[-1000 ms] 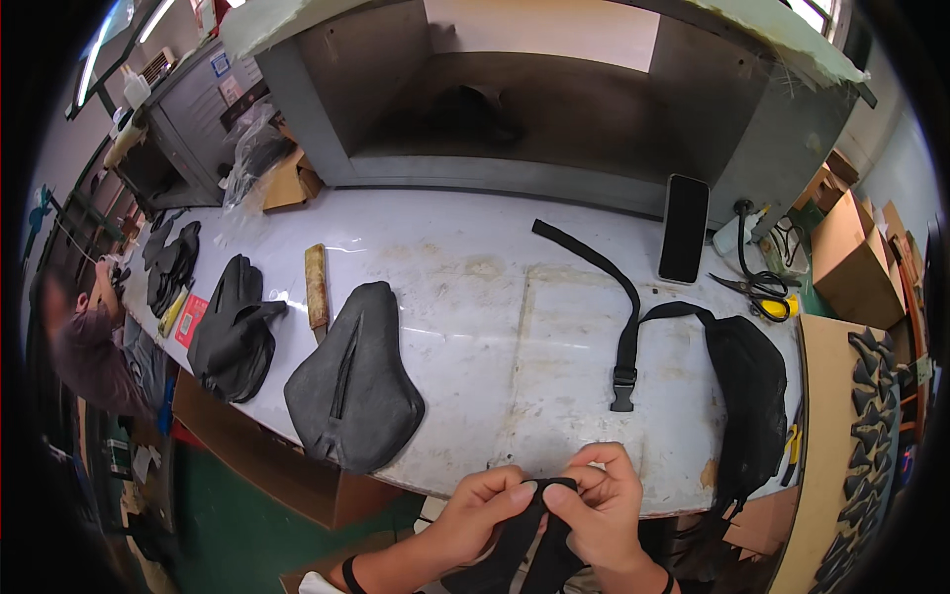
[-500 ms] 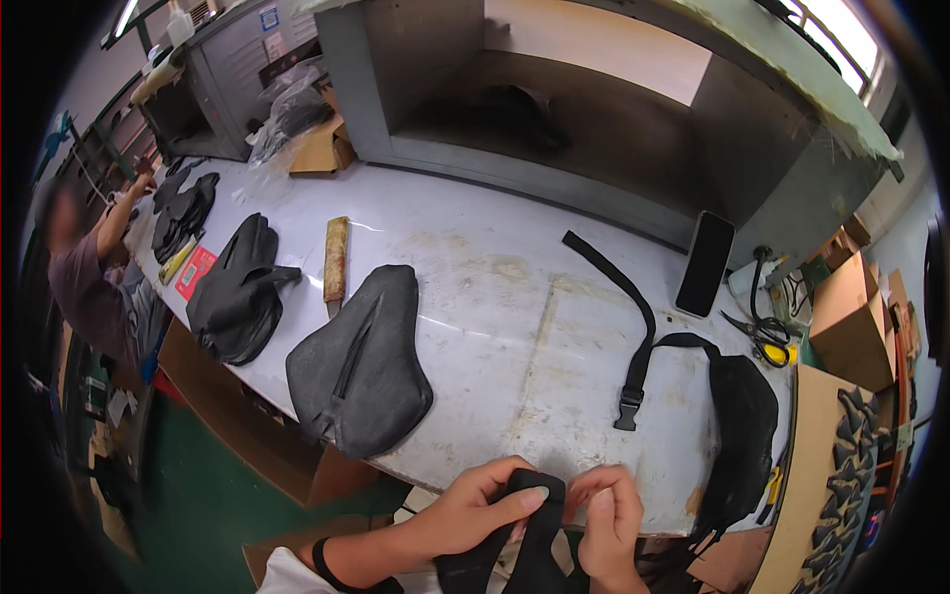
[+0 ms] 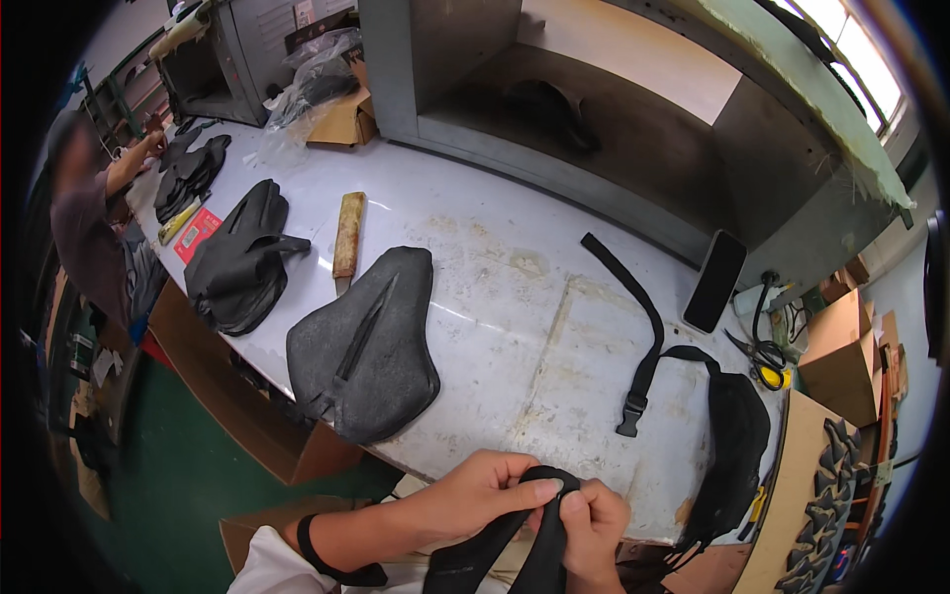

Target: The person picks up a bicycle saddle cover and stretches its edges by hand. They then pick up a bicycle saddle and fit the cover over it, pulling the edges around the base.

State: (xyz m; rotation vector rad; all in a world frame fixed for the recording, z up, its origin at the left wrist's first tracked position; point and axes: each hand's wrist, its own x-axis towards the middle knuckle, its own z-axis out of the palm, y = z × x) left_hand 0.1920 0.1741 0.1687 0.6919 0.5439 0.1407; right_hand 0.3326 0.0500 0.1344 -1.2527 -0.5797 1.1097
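At the bottom of the view my left hand and my right hand pinch a folded black strap between thumbs and fingers, just below the front edge of the white worktable. The strap hangs down between my forearms. A black wristband sits on my left wrist. On the table ahead lies a flat black bag panel with a zip. To the right lies a black waist bag with a long strap and buckle.
A wooden-handled tool and a pile of black bag pieces lie to the left. A black phone and scissors lie at the right. Another person works at the far left. Cardboard boxes stand below the table and at right.
The view has shifted left and lower over the table. My hands have kept their hold on the black strap and folded its top into a loop.
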